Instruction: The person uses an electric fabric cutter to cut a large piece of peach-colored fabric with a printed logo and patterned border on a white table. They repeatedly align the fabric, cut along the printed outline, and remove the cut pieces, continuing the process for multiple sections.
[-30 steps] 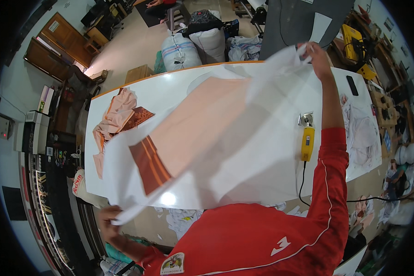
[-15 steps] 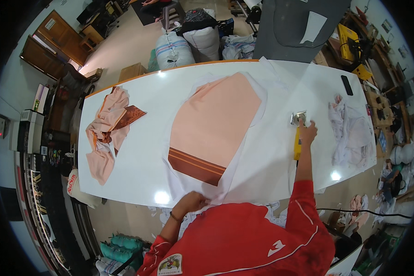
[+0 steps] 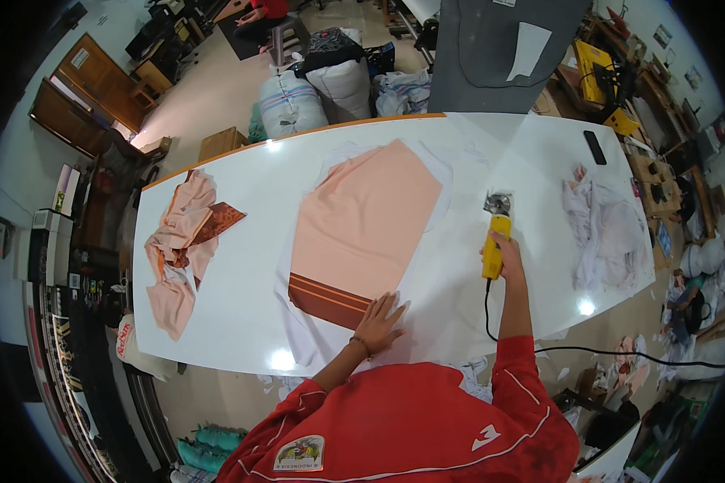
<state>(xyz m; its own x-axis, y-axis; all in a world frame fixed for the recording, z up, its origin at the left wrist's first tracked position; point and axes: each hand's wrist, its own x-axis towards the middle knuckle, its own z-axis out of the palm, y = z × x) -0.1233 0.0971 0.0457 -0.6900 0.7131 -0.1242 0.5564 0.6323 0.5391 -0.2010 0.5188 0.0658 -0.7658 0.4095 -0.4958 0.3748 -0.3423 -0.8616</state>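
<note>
On the white table (image 3: 234, 330) lies a peach fabric piece (image 3: 362, 217) with a brown, orange-striped band at its near end, over white material. My left hand (image 3: 379, 322) rests spread on the band's near right corner and the white material beside it. To the right, my right hand (image 3: 499, 253) grips a yellow electric round-blade cutter (image 3: 499, 225), its metal head pointing away from me and its black cord trailing toward me. A crumpled pile of peach and brown-patterned fabric (image 3: 177, 241) lies on the left, and pale scrap fabric (image 3: 608, 233) on the right.
A black phone (image 3: 594, 147) lies at the back right. Beyond the table stand stuffed sacks (image 3: 290, 105), a dark grey panel (image 3: 491, 48) and a seated person (image 3: 258, 24) on a stool. Shelving lines both sides; scraps litter the floor near me.
The large piece that both hands held raised now lies flat. My left hand has moved right onto the band. My right hand has come down and taken hold of the cutter, which sits further left.
</note>
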